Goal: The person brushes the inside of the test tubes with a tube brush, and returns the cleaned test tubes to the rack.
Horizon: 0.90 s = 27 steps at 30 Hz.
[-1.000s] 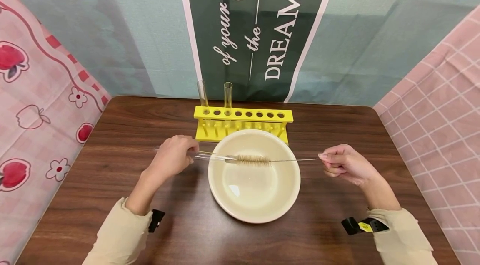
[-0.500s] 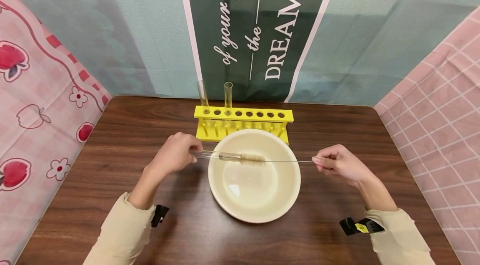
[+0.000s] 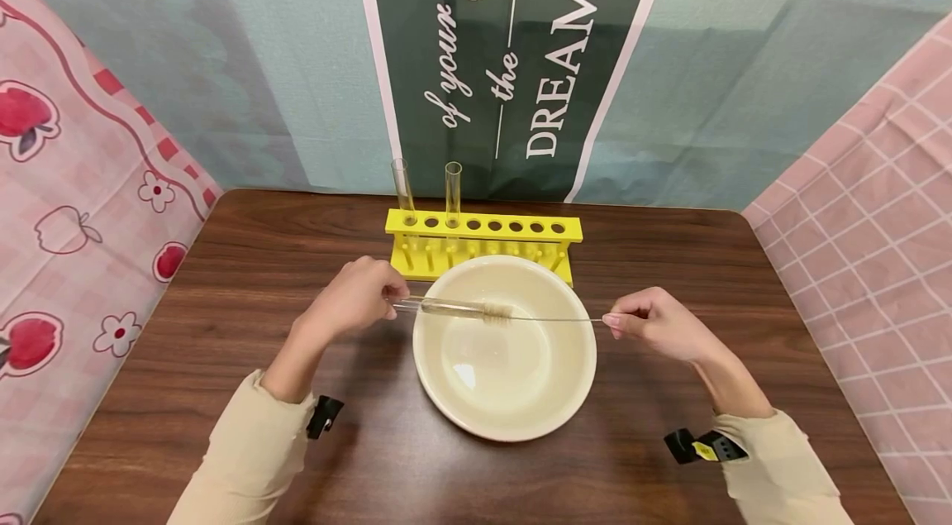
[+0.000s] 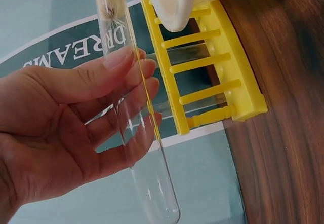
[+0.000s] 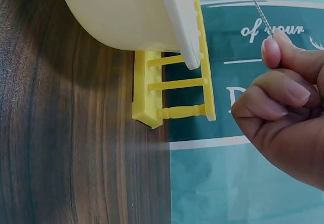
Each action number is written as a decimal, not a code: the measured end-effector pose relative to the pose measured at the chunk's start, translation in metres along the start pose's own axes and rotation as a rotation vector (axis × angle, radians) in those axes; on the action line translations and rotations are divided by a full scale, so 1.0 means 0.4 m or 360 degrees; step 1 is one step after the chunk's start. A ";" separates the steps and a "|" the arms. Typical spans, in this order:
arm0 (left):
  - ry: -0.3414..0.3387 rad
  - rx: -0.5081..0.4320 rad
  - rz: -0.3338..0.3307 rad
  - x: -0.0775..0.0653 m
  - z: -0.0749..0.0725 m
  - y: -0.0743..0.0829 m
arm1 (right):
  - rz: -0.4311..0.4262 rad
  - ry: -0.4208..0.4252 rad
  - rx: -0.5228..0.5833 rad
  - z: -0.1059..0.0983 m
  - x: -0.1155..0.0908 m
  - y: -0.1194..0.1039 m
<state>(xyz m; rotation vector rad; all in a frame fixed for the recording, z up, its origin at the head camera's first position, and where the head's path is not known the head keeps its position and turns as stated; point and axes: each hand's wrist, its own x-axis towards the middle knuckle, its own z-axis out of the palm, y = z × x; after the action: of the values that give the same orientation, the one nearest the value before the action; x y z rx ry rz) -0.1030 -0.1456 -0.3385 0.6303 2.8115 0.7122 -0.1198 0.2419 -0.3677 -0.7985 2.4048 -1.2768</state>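
Above the cream bowl (image 3: 506,417), my left hand (image 3: 360,293) grips a clear glass test tube (image 3: 416,304) lying nearly level, its mouth facing right. In the left wrist view, the thumb and fingers wrap round the tube (image 4: 147,168), and its rounded end sticks out below the hand (image 4: 86,127). A test tube brush (image 3: 497,313) runs into the mouth, most of its bristles inside the glass. On the right, my right hand (image 3: 654,318) pinches the brush's thin twisted wire handle (image 5: 259,11) between thumb and forefinger, the other fingers curled.
Behind the bowl stands a yellow test tube rack (image 3: 521,229). Two test tubes stand in it towards the left, one of them this tube (image 3: 453,194). The brown wooden table (image 3: 669,244) ends at a cloth backdrop (image 3: 297,95), with pink cloths at both sides.
The brush has slid left, deeper into the test tube, so fewer bristles show outside. My right hand has moved left with the handle, while my left hand has shifted slightly right.
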 end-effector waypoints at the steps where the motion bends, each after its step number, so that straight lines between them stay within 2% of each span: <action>1: -0.0006 -0.0001 0.0000 0.001 0.000 0.001 | 0.0006 0.0002 -0.0018 0.003 0.002 0.000; 7: -0.0058 -0.0024 -0.0031 0.010 -0.002 0.009 | 0.0046 0.0013 -0.0088 0.023 0.014 -0.007; 15: -0.0090 0.0009 -0.0004 0.023 -0.008 0.023 | 0.0018 0.0091 -0.0260 0.045 0.032 -0.030; 27: -0.0103 0.0045 0.0081 0.046 -0.018 0.072 | -0.0175 0.0112 -0.0320 0.073 0.061 -0.064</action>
<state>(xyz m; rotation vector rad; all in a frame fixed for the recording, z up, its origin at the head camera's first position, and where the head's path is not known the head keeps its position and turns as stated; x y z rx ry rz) -0.1109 -0.1176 -0.3194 0.7192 2.7599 0.6496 -0.1162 0.1966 -0.3629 -0.9687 2.6092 -1.1311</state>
